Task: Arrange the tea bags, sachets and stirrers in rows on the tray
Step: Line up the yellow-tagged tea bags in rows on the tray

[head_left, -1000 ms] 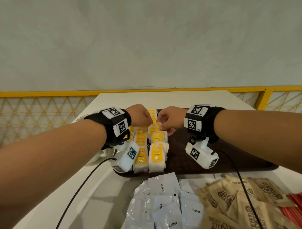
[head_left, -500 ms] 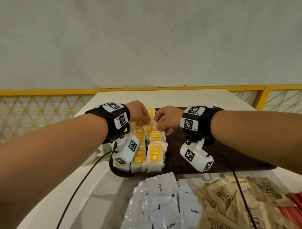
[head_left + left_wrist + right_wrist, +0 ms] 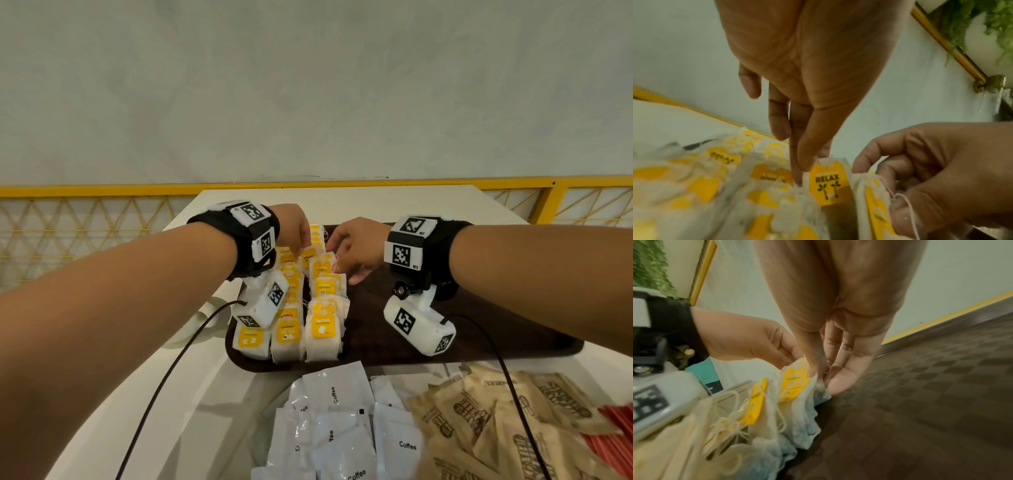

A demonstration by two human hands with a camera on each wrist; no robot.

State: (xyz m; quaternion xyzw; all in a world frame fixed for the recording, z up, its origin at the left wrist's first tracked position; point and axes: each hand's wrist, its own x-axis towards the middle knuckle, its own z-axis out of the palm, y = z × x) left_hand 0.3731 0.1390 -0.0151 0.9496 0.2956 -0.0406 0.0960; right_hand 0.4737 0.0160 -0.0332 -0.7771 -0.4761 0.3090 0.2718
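Three rows of yellow-tagged tea bags (image 3: 322,325) fill the left part of the dark brown tray (image 3: 445,329). My left hand (image 3: 301,244) is over the far end of the rows. In the left wrist view its thumb and forefinger (image 3: 803,172) pinch the top of a tea bag tagged RELAX (image 3: 827,183). My right hand (image 3: 337,263) is close beside it on the right. It pinches the upper edge of a neighbouring tea bag (image 3: 795,382) between thumb and fingers (image 3: 822,374), with the string looped by them.
In front of the tray lie white coffee sachets (image 3: 342,428), brown sachets (image 3: 479,418) and red stirrers (image 3: 613,442) at the right edge. The tray's right part (image 3: 920,402) is bare. A white object (image 3: 205,318) sits left of the tray. A yellow railing (image 3: 102,190) runs behind the table.
Both hands have stayed over the far tea bags with only small finger shifts. The right hand has dropped slightly along the right-hand row.
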